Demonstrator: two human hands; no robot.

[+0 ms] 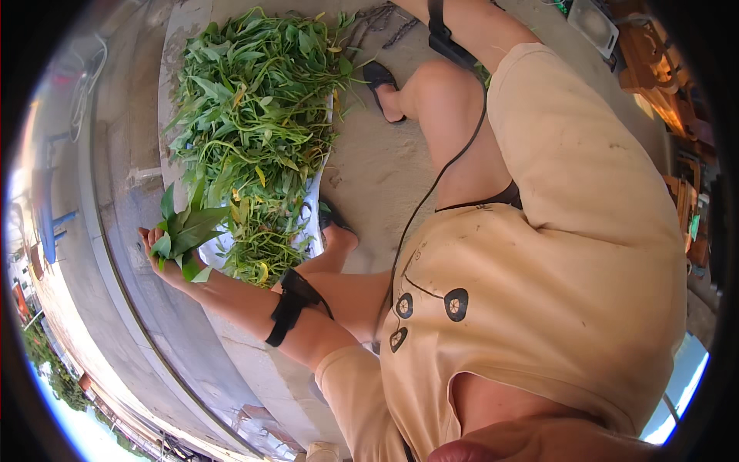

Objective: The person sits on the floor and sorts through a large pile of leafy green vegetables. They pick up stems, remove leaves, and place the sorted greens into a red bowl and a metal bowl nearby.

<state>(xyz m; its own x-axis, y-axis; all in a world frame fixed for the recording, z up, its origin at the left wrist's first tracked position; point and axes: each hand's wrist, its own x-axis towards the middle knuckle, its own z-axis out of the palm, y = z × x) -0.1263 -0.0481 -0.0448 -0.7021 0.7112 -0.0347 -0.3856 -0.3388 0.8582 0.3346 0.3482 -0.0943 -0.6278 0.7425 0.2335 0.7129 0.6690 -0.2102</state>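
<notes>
My left hand (159,260), at the left beyond the pile's near end, is closed round a small bunch of leafy green stems (187,231). Its broad leaves hide part of the palm and fingers. Beside it, a large heap of long-leaved greens (254,115), with some yellow leaves, lies on a white sheet (314,223). My right forearm (504,31) runs out of the top edge, so the right hand is out of view.
My bent legs and dark shoes (381,81) are just right of the heap. A black cable (454,158) crosses my shirt from an arm strap (450,42); another strap (292,304) circles my left forearm. Wooden furniture (654,69) stands at the far right.
</notes>
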